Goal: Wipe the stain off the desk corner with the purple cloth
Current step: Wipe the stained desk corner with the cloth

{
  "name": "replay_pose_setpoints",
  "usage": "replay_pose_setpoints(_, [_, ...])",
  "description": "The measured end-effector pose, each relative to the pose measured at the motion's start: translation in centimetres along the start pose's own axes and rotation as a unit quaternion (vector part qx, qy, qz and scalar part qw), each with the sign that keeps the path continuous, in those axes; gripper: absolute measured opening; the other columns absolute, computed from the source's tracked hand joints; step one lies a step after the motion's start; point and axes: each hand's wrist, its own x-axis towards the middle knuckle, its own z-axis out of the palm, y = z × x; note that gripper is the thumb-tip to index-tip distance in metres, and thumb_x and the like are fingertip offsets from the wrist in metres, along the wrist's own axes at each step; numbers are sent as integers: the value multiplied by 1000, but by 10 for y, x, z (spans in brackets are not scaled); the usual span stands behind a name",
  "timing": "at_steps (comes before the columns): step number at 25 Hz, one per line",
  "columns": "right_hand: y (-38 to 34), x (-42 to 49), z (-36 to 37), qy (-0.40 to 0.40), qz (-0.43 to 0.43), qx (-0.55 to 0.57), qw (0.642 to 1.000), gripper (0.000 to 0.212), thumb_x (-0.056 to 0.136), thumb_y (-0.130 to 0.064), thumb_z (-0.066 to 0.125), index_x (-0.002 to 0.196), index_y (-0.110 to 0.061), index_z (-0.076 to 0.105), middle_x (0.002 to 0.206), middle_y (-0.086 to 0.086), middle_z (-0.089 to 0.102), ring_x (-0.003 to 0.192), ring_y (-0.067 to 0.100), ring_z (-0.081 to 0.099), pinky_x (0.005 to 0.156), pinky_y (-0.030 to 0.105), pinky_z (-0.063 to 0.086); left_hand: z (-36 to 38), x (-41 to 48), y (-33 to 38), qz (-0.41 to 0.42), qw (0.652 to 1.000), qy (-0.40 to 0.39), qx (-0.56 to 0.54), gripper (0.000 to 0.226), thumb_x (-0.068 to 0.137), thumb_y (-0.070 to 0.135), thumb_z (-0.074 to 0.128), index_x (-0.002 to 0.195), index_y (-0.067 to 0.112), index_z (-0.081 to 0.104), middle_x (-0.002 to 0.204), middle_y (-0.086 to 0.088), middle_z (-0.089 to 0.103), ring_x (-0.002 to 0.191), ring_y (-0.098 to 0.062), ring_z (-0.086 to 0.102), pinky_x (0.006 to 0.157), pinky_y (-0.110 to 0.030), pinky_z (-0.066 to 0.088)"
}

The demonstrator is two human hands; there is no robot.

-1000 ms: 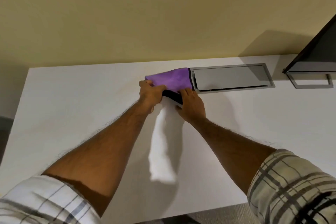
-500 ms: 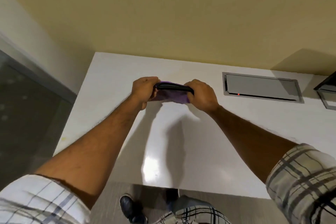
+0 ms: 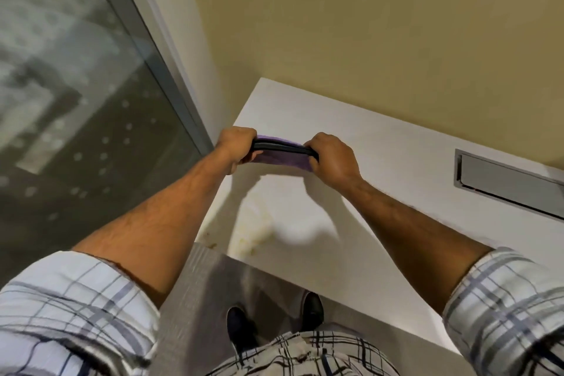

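Observation:
The folded purple cloth (image 3: 279,159) with a black hem is stretched between both hands, held a little above the white desk (image 3: 381,223). My left hand (image 3: 236,146) grips its left end and my right hand (image 3: 331,159) grips its right end. A yellowish stain (image 3: 253,238) lies on the desk's near left corner, below and nearer to me than the cloth, partly in my arms' shadow.
A grey metal cable hatch (image 3: 506,183) is set into the desk at the right. A glass panel with a grey frame (image 3: 146,58) runs along the left, close to the desk's left edge. The beige wall (image 3: 366,24) stands behind. My shoes (image 3: 312,307) are on the floor below.
Both hands lifted the cloth off the desk beside the hatch and carried it left, folded, toward the desk's left end. The view swung left, so the stained corner and glass panel appear.

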Motion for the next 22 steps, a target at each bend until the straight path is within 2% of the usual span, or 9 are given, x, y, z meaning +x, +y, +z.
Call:
replay_pose_setpoints(5, [-34, -53, 69, -53, -7, -35, 998, 21, 85, -17, 59, 104, -14, 69, 106, 6, 66, 97, 29, 60, 72, 36, 48, -44, -24, -76, -33, 998, -25, 50, 18, 89, 10, 54, 73, 15, 58, 68, -5, 59, 43, -11, 60, 40, -20, 47])
replay_pose_setpoints(7, [-40, -77, 90, -80, 1, -36, 996, 20, 81, -16, 62, 100, -14, 69, 103, 6, 66, 96, 29, 61, 73, 38, 51, -51, -37, -111, -48, 996, -46, 58, 16, 89, 9, 56, 74, 13, 60, 70, -8, 61, 55, -19, 65, 40, -21, 48])
replay_pose_setpoints(10, [-45, -105, 110, -115, 1, -49, 992, 24, 78, -14, 63, 101, -13, 68, 102, 6, 66, 94, 28, 61, 74, 39, 52, -57, -53, -150, -51, 995, -64, 61, 17, 83, 4, 58, 68, 11, 63, 72, -16, 59, 54, -26, 62, 42, -27, 49])
replay_pose_setpoints(12, [-47, -116, 115, -142, -8, -44, 989, 28, 77, -15, 64, 104, -13, 69, 103, 6, 66, 95, 28, 62, 79, 39, 52, -58, -62, -170, -61, 992, -80, 82, 7, 83, 7, 60, 85, 4, 66, 87, -20, 62, 68, -32, 68, 56, -36, 58])
replay_pose_setpoints(14, [-47, -122, 115, -174, -32, -50, 983, 34, 79, -29, 65, 110, -16, 69, 105, 3, 66, 97, 24, 62, 83, 36, 50, -61, -71, -188, -76, 988, -75, 114, 32, 85, 14, 65, 114, 5, 57, 106, -17, 63, 91, -35, 71, 65, -36, 58])
replay_pose_setpoints(15, [-46, -124, 114, -189, -42, -61, 979, 39, 80, -42, 63, 112, -19, 68, 106, 1, 66, 98, 21, 61, 85, 35, 49, -62, -76, -193, -76, 986, -75, 126, 36, 85, 18, 66, 118, 10, 53, 107, -15, 64, 95, -34, 70, 64, -32, 55])
replay_pose_setpoints(18, [-49, -116, 114, -177, -28, -59, 982, 48, 84, -59, 58, 115, -23, 66, 109, -1, 66, 102, 21, 58, 89, 36, 47, -66, -88, -202, -54, 989, -70, 120, 6, 81, 20, 65, 79, 19, 59, 72, -3, 65, 71, -21, 65, 56, -29, 48])
replay_pose_setpoints(19, [-52, -108, 117, -160, -7, -39, 986, 47, 85, -55, 60, 117, -21, 65, 113, 2, 65, 105, 23, 58, 90, 37, 48, -68, -89, -204, -52, 989, -67, 118, 17, 80, 21, 65, 65, 21, 57, 60, 0, 61, 62, -20, 61, 55, -30, 46])
replay_pose_setpoints(22, [-61, -80, 133, -121, 69, 4, 990, 56, 84, -49, 66, 127, -15, 58, 130, 11, 55, 117, 30, 52, 96, 39, 46, -67, -92, -211, -47, 992, -41, 114, 22, 84, 22, 67, 66, 23, 55, 71, -11, 64, 69, -26, 62, 62, -34, 47])
